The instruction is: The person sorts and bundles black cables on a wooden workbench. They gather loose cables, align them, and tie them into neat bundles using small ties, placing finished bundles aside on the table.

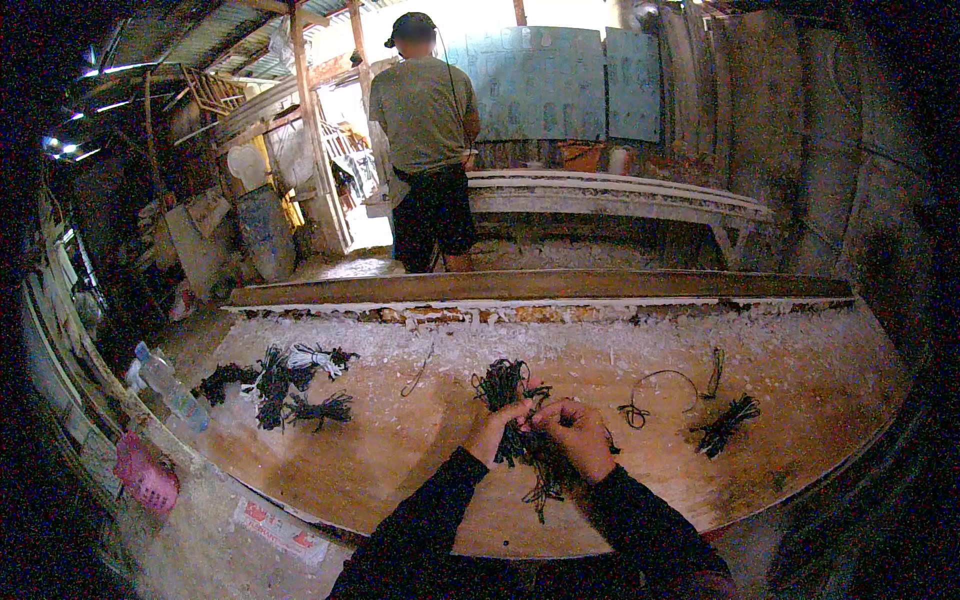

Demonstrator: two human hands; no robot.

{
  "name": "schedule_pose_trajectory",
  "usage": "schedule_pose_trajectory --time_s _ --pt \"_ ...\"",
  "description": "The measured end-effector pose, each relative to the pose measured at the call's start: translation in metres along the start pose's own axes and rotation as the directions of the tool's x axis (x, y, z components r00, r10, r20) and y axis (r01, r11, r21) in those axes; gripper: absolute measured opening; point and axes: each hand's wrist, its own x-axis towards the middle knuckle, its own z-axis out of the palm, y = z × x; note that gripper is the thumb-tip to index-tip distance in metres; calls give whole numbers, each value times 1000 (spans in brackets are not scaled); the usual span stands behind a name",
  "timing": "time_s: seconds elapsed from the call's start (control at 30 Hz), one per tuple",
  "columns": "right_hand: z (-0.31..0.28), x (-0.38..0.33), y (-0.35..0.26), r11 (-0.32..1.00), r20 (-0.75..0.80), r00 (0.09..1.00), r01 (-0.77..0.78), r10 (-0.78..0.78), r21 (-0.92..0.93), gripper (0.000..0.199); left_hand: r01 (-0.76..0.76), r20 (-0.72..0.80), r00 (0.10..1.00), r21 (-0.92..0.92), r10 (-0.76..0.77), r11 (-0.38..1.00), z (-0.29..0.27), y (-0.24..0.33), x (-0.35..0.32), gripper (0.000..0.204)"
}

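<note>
A bundle of dark cords (500, 382) lies on the wooden table in front of me, with loose ends trailing below my hands. My left hand (496, 430) is closed around the middle of this bundle. Close beside it, my right hand (582, 436) has its fingers pinched together at the bundle, apparently on a strand; the fingertips are too small to make out clearly. A second tied bundle of dark cords (726, 426) rests to the right, below a loose curved cord (664, 374). Several more dark bundles (272, 388) and a whitish one (316, 358) form a pile at the left.
The table (400, 490) has a raised board (560, 288) along its far edge. A clear plastic bottle (172, 388) stands at the left edge, above a pink basket (147, 474). Beyond, a person (424, 130) faces away at a long white bench (610, 196).
</note>
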Motion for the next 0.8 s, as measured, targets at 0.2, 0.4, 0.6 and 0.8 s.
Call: schedule_pose_trajectory --time_s 0.2,0.4,0.6,0.8 --pt "0 -2 -2 998 39 999 -7 10 -68 8 96 -67 992 -101 -103 990 -3 -4 1 18" --pt "2 -1 -4 997 39 999 6 -3 -76 10 -5 -21 1000 -319 -2 948 -7 -6 8 22" --pt "-9 6 -5 966 -25 990 127 -136 -225 10 -178 -162 979 -408 121 895 -17 18 8 21" --pt "-9 2 -10 629 140 974 223 -180 -745 19 -364 -349 911 -421 222 831 -27 34 8 21"
